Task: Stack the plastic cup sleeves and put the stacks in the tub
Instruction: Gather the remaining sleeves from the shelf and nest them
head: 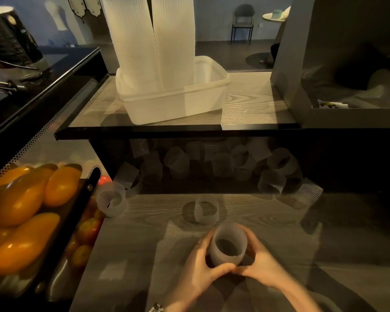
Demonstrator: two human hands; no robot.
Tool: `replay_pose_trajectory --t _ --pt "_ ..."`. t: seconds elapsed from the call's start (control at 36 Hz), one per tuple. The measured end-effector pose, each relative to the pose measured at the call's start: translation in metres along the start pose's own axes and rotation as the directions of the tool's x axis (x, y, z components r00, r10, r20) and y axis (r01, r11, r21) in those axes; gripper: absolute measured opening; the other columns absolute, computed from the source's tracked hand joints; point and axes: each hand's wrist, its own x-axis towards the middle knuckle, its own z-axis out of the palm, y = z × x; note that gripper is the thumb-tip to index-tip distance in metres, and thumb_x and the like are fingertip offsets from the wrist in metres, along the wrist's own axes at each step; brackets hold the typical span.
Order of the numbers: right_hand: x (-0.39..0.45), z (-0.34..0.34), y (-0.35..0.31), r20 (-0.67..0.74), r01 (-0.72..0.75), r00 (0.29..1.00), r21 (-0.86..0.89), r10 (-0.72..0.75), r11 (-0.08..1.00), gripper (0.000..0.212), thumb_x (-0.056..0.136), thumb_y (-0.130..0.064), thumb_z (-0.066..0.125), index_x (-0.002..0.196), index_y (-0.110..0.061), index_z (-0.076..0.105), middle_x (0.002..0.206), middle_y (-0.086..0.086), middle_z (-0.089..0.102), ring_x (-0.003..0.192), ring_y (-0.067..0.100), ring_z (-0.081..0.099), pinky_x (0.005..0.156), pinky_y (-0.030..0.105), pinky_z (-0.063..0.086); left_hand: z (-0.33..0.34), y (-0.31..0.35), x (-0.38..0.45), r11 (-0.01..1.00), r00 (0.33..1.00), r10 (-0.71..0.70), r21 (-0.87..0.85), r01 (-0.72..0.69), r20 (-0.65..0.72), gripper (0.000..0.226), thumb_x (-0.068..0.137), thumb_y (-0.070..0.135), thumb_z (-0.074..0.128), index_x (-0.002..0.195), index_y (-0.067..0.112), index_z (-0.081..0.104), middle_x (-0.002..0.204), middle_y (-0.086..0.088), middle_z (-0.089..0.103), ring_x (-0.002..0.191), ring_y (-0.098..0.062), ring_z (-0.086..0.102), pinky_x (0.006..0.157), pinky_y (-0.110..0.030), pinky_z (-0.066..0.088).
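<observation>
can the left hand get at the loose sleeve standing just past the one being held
Probably yes. The loose sleeve stands alone on the open counter, nothing between, but the left hand grips the held sleeve and must release it first.

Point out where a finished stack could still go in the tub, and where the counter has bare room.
The tub is free at its right end, beside the two tall stacks. The lower counter lies bare right of the right hand and left of the left hand. It is crowded under the shelf, where loose sleeves pile up.
</observation>
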Motion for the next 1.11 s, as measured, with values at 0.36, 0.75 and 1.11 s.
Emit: replay_pose_trajectory --t 0.36,0.75,1.11 --pt "0.071 -0.021 -0.020 0.004 -0.098 0.995 -0.050 0.099 0.994 0.079 0.072 0.005 0.071 0.140 -0.007 0.032 0.144 0.009 0.036 0.133 0.026 0.037 0.101 0.028 0.039 -0.047 -0.010 0.061 0.963 0.954 -0.267 -0.001 0.270 -0.136 0.066 0.090 0.010 0.058 0.146 0.018 0.023 0.146 -0.005 0.038 0.132 -0.018 0.039 0.105 -0.029 0.035" --pt "0.097 0.001 -0.037 0.010 -0.124 0.992 0.058 0.123 0.991 0.065 0.078 -0.005 0.071 0.135 -0.013 0.040 0.135 0.009 0.048 0.121 0.022 0.050 0.097 0.033 0.046 -0.041 0.009 0.086 0.950 0.953 -0.294 0.087 0.299 -0.069 0.068 0.085 0.027 0.066 0.142 0.027 0.028 0.140 0.001 0.040 0.125 -0.015 0.041 0.072 -0.015 0.045" --pt "0.061 -0.012 -0.057 -0.108 -0.013 0.994 0.139 0.028 0.990 0.055 0.064 -0.060 0.063 0.114 -0.044 0.048 0.115 -0.016 0.056 0.100 -0.004 0.055 0.074 0.013 0.051 -0.041 0.055 0.063 0.992 0.991 -0.119 -0.040 0.117 -0.054 0.066 0.080 0.045 0.065 0.134 0.023 0.035 0.136 0.002 0.043 0.114 -0.006 0.042 0.083 -0.015 0.038"
